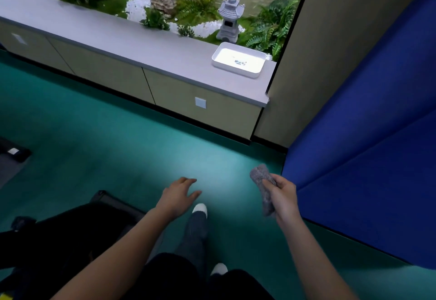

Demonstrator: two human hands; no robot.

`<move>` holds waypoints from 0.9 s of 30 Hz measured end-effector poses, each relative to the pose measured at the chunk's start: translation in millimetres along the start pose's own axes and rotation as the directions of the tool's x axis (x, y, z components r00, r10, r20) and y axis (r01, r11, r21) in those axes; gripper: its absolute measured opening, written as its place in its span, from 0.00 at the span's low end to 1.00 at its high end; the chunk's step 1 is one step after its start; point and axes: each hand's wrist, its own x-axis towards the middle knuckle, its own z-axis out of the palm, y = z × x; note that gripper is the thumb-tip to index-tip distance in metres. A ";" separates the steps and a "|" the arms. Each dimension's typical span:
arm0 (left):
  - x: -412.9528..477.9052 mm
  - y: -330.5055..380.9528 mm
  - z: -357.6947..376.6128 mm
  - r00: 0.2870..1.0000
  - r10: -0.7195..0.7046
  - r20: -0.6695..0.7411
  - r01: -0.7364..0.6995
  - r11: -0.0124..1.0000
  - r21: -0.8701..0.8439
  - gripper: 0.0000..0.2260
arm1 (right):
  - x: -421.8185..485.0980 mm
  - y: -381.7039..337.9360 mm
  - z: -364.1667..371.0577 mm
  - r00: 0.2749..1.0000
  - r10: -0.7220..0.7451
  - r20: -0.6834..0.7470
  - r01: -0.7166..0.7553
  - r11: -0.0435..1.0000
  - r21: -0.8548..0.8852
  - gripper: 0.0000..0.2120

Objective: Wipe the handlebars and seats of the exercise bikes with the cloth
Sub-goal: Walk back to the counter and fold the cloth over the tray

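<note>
My right hand (284,197) grips a folded grey cloth (262,177), which sticks out above and below my fist, over the green floor beside a blue padded wall. My left hand (180,193) hangs over the floor with relaxed fingers and holds nothing. A black part of an exercise machine (59,233) fills the lower left, below and left of my left arm. I cannot make out any handlebar or seat on it.
A long grey-topped cabinet (118,33) runs across ahead, with a white tray (238,59) near its right end and a planted rock garden with a stone lantern (230,16) behind. The blue wall panel (365,158) closes the right side. My feet stand on the green floor (94,139).
</note>
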 end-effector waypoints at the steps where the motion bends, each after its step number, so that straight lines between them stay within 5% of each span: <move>1: 12.3 0.4 -3.7 1.000 0.008 0.019 -0.008 1.000 0.009 0.23 | 10.7 -6.1 4.4 1.000 -0.002 -0.006 0.002 1.000 0.006 0.06; 13: 180.8 1.7 -97.2 0.996 0.089 0.017 -0.089 0.996 0.015 0.24 | 135.4 -106.5 83.5 0.994 -0.104 -0.036 0.106 0.993 0.051 0.06; 27: 286.0 -22.0 -176.4 0.999 -0.045 -0.023 0.044 0.998 -0.051 0.23 | 255.8 -178.5 187.7 0.985 -0.099 0.144 0.100 0.995 -0.003 0.07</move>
